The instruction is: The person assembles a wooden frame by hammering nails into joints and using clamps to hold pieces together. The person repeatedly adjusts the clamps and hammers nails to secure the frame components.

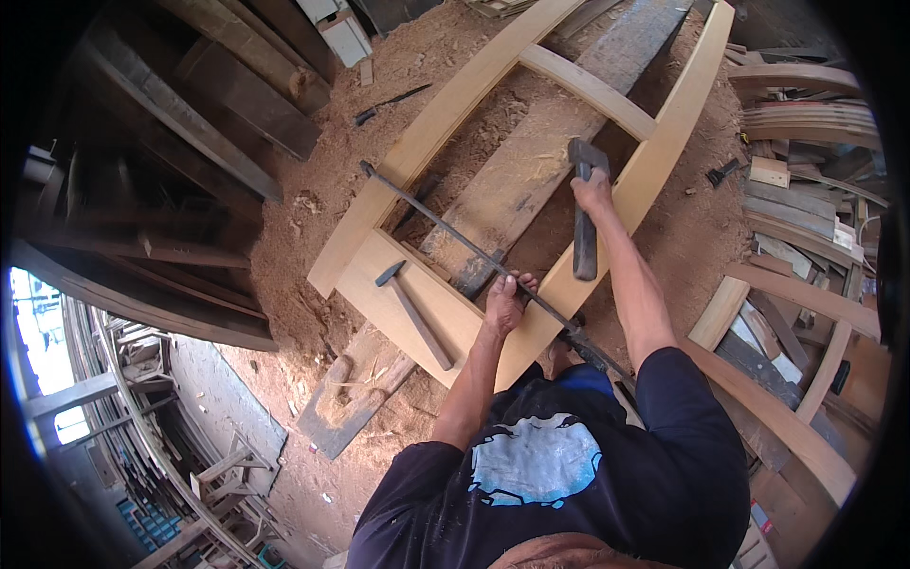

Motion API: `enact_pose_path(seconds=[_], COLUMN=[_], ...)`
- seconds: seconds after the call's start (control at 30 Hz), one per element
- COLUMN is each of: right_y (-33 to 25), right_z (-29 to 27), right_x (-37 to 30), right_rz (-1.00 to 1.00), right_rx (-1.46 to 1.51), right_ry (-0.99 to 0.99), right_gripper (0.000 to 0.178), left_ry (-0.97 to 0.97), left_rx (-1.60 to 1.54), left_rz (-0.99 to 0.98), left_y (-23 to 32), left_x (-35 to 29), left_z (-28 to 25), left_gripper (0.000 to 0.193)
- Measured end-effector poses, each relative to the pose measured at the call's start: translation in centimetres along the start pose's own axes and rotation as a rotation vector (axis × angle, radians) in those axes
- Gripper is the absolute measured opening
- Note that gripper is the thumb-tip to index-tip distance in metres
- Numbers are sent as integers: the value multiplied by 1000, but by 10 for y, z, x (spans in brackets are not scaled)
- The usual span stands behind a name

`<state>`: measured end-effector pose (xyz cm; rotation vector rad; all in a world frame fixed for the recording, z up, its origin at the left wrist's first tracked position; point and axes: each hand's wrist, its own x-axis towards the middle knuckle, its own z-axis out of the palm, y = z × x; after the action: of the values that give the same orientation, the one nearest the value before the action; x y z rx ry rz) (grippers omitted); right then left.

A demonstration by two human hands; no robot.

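Note:
My left hand is closed around the long dark bar of a bar clamp, which lies slantwise across a pale wooden frame. In my right hand is a dark, worn wooden mallet, raised over the frame's right side rail. A small hammer with a wooden handle rests on the wide board at the frame's near end. Farther off, a crosspiece joins the two long rails. The clamp's near end is close to my body and partly hidden.
Beneath the frame lies a long weathered plank on sawdust-covered ground. A dark, thin tool lies beyond the left rail. Stacked curved timber and offcuts fill the right; another wooden frame leans there. Large dark beams stand left.

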<state>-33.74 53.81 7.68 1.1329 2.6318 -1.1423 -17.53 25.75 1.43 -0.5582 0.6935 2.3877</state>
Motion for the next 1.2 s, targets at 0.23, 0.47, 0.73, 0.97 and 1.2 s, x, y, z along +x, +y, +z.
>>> enact_pose_path(seconds=[0.23,0.47,0.73,0.97,1.2], right_y=[-47,34,-20,-31,-53], right_z=[1,-10,37,91,41], right_x=[-35,-204,-236,-198,-210], right_rz=[-306,-419,-683,-209,-281], right_rx=[-40,-195,-441,-156,-151], right_ry=[-322,-345,-414,-746,-609], right_gripper=[52,39,49,41,40], left_ry=[143,475,854,734,567], left_rx=[2,1241,1799,1586,1498], left_rz=[-5,497,207,311,379], left_y=[23,119,160,165,156], left_x=[-6,-69,-135,-128,-93], left_z=[-3,48,-29,-23,21], left_gripper=[24,56,62,35,31])
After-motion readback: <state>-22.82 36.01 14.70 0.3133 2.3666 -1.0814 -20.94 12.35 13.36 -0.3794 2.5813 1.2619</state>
